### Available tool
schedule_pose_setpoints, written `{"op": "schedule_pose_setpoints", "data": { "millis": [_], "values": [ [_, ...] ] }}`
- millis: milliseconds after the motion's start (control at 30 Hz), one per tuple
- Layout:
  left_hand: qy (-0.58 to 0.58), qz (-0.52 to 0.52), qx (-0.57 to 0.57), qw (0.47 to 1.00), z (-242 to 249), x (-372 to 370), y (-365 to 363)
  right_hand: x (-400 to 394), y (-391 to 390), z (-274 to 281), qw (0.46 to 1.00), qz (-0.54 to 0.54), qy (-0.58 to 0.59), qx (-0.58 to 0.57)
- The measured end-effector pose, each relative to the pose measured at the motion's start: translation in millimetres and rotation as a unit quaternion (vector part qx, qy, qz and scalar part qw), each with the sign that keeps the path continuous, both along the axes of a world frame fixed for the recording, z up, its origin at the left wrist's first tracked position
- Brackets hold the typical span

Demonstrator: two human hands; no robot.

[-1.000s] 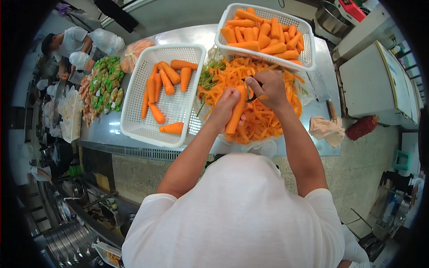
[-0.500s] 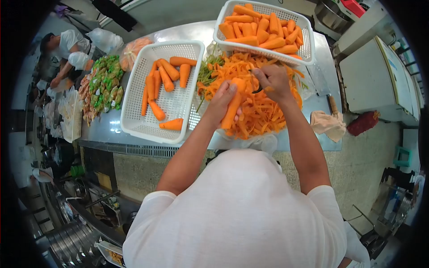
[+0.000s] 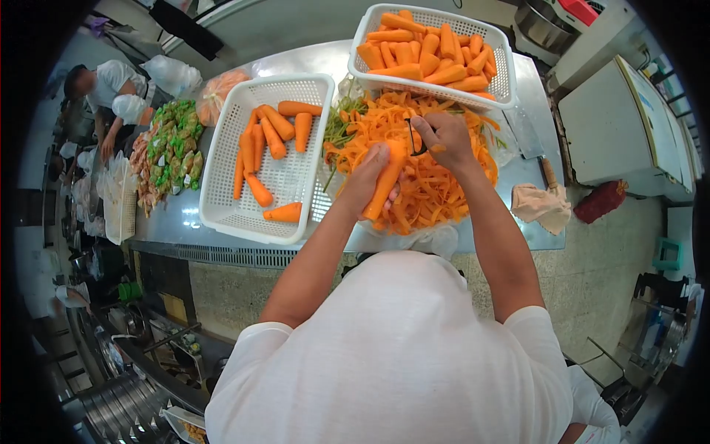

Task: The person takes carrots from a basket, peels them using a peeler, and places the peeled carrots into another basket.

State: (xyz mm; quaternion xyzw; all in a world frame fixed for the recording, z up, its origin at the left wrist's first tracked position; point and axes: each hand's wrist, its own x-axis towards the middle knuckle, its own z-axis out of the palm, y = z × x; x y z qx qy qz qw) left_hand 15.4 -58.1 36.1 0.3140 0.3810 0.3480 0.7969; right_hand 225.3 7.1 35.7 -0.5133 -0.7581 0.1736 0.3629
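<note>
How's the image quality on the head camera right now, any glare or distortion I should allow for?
Head view: black vignette at the corners; strong wide-angle bending, the steel table's front edge bowing; bright glare on the steel left of the left basket; carrot peelings read clearly; far-left background dim and soft.

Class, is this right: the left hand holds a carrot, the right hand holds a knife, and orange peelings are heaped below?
Not quite: in the head view, the right hand holds a black peeler; the knife lies on the table.
</note>
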Motion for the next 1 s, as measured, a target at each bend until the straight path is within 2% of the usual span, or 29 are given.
{"op": "schedule_pose_setpoints", "data": {
  "millis": [33,167,233,267,333,367,433,467,533,567,633,667,733,767,833,900,967,1000],
  "values": [
    [0.008,0.015,0.029,0.999,0.3,0.6,-7.2,-1.3,-7.7,3.0,1.000,0.011,0.020,0.000],
    [0.017,-0.005,0.032,0.999,-3.5,-1.0,-2.4,-0.7,-5.9,-11.8,0.995,0.059,0.065,-0.044],
    [0.004,0.009,0.016,1.000,2.3,0.9,-3.4,1.0,1.0,-5.4,0.999,-0.021,0.005,-0.033],
    [0.005,0.011,0.014,1.000,0.6,-0.6,-0.6,-1.0,1.4,-6.3,0.999,-0.019,0.006,-0.035],
    [-0.004,0.002,-0.005,1.000,-3.0,-1.5,0.7,-7.6,-9.3,6.0,0.996,0.063,0.033,0.056],
    [0.015,-0.002,-0.012,1.000,-2.4,-1.6,1.8,-4.2,-5.0,-0.7,0.996,0.060,0.031,0.059],
    [-0.018,-0.028,-0.024,0.999,-9.2,-4.5,1.6,-1.6,1.9,-8.7,0.999,-0.011,-0.039,-0.005],
    [-0.049,-0.049,-0.034,0.997,-11.8,-7.7,4.9,1.9,4.3,-11.6,0.999,-0.009,-0.038,0.000],
    [-0.029,-0.025,-0.021,0.999,1.7,-5.3,2.5,2.3,-7.7,2.9,0.998,-0.003,0.050,-0.049],
    [-0.009,-0.004,-0.014,1.000,4.3,-3.6,-3.1,-1.5,-11.6,-0.1,0.997,-0.003,0.050,-0.056],
    [-0.004,0.004,0.006,1.000,-5.0,-1.8,-1.5,-8.0,-13.0,-2.1,0.994,0.080,0.056,0.045],
    [0.001,0.013,0.028,1.000,-8.1,-1.1,-0.9,-1.5,-12.5,-12.3,0.995,0.074,0.056,0.046],
    [-0.030,0.008,0.025,0.999,-5.7,-4.2,-1.0,13.2,2.1,-31.2,0.996,-0.030,-0.070,0.039],
    [-0.059,0.002,0.011,0.998,-6.1,-7.7,-2.9,20.2,2.5,-36.0,0.996,-0.029,-0.068,0.039],
    [-0.080,0.011,-0.022,0.996,-13.6,-11.6,-0.6,28.2,-7.5,-32.2,0.996,-0.056,0.024,-0.065],
    [-0.103,0.014,-0.051,0.993,-28.3,-16.0,8.0,30.9,-14.7,-28.3,0.995,-0.062,0.011,-0.079],
    [-0.166,-0.071,-0.023,0.983,-45.8,-24.7,20.5,33.2,-18.3,-28.2,0.994,-0.068,-0.001,-0.088],
    [-0.166,-0.070,-0.019,0.983,-41.9,-18.2,27.7,34.4,-19.0,-33.2,0.990,-0.083,0.002,-0.110]
  ]
}}
